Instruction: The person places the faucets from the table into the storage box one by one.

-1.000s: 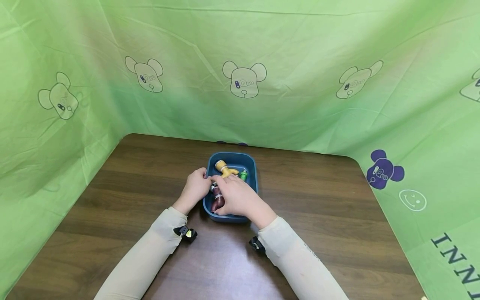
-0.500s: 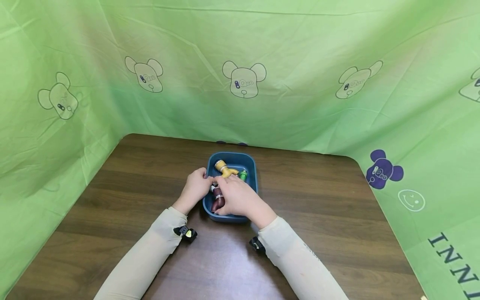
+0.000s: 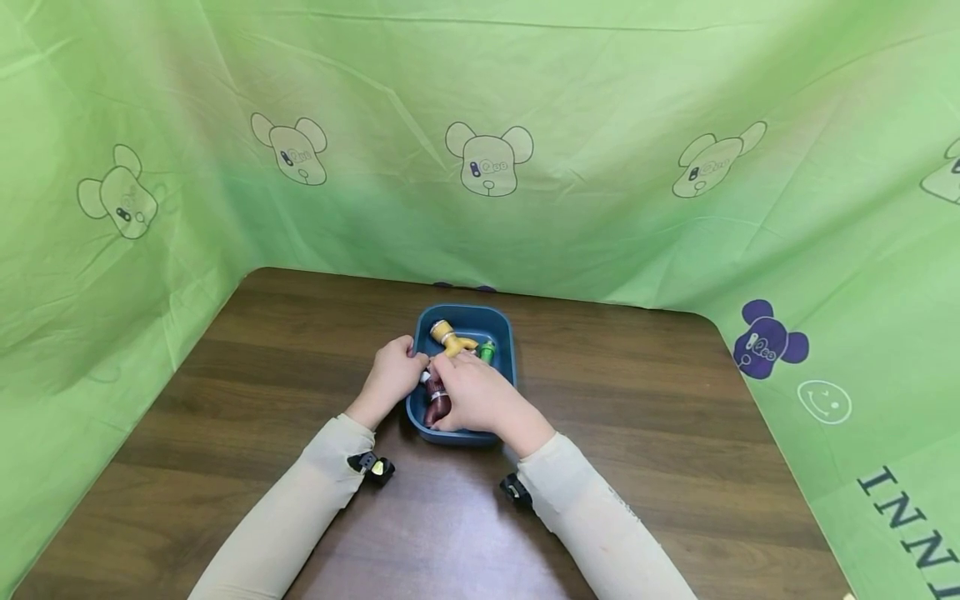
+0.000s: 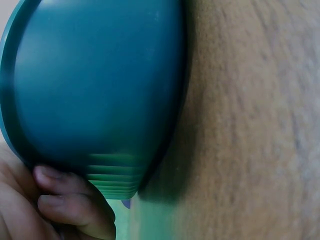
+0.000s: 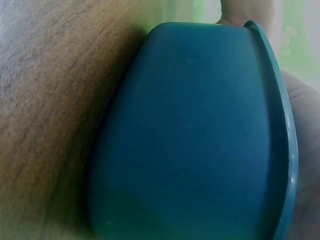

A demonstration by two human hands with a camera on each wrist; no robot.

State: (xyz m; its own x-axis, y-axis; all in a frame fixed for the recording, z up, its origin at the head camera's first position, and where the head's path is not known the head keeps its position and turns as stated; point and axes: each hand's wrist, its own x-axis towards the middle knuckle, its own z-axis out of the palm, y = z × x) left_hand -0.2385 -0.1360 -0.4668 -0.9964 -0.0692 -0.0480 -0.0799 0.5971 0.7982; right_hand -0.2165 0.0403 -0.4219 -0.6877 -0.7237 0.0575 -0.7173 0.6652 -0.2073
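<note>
In the head view a blue plastic bin (image 3: 507, 325) stands on the table. A dark red piece (image 3: 437, 406) with a ribbed collar, a pale band and a rounded, bent end lies at its near left. My right hand (image 3: 483, 392) reaches over the near wall, thumb by the bent end and index finger by the collar, holding this piece. At the left wall my left hand (image 3: 394, 372) grips the rim; its curled fingers (image 4: 75, 210) show against the outside in the left wrist view. Both hands' tips meet near the collar. The right hand's other fingers are hidden.
Farther back in the bin lie a yellow piece (image 3: 453, 339) with a forked end and a small green piece (image 3: 487, 352). The brown wooden table (image 3: 637, 417) extends around the bin, with green printed cloth (image 3: 585, 225) hanging behind it and at both sides.
The dark red piece has shifted and turned slightly under the right hand, its collar now more covered. Both arms and the bin stay almost still.
</note>
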